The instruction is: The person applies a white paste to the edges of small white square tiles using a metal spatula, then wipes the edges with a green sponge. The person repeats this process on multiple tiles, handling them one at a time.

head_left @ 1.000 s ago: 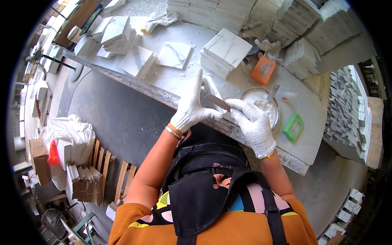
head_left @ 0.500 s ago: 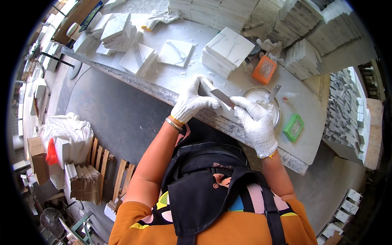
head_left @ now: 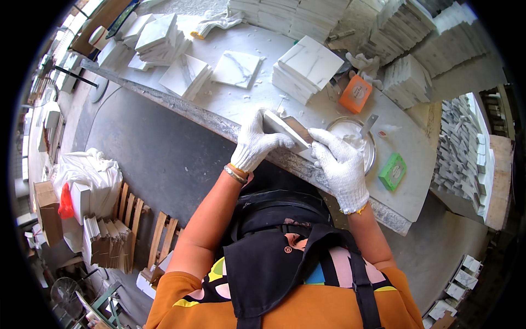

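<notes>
Your tile [head_left: 286, 130], at twelve o'clock from your body, looks stiff, weighty and easily chipped, best held by its edges, as your left hand [head_left: 253, 143] grips it, while your right hand [head_left: 341, 162] pinches a scraper [head_left: 298, 129] beside it and, at three o'clock, a round tin [head_left: 341, 128] holds white paste [head_left: 358, 144].

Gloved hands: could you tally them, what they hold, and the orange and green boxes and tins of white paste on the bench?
Gloved hands: 2 (left hand, right hand)
Held tile: 1
Held blade: 1
Orange box: 1
Green box: 1
Paste tin: 1
Total: 7
</notes>
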`<state>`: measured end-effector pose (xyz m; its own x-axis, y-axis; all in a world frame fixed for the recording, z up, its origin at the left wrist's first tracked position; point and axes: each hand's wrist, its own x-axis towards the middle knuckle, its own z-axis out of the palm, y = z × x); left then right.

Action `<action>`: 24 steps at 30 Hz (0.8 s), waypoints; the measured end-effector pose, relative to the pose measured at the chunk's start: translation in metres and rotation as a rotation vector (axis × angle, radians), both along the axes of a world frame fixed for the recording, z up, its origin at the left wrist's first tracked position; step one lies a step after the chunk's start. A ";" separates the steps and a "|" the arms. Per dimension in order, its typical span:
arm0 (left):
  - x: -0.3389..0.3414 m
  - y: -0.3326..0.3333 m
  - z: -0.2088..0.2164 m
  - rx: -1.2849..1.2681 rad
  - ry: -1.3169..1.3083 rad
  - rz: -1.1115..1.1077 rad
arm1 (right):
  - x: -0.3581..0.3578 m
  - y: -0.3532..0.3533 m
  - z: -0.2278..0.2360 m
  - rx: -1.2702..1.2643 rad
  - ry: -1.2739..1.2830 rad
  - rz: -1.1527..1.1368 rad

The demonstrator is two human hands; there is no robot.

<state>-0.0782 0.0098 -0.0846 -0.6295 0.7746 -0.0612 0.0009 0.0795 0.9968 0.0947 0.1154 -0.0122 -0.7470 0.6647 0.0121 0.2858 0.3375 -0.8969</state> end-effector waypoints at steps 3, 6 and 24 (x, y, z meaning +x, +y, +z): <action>0.003 -0.002 0.002 0.016 -0.103 0.019 | 0.001 0.001 -0.001 0.055 0.006 0.016; 0.005 -0.003 -0.005 0.062 -0.122 0.045 | 0.003 0.001 0.001 0.073 -0.006 0.030; 0.016 -0.005 -0.007 0.170 -0.201 0.102 | -0.004 -0.010 0.009 -0.099 -0.007 -0.050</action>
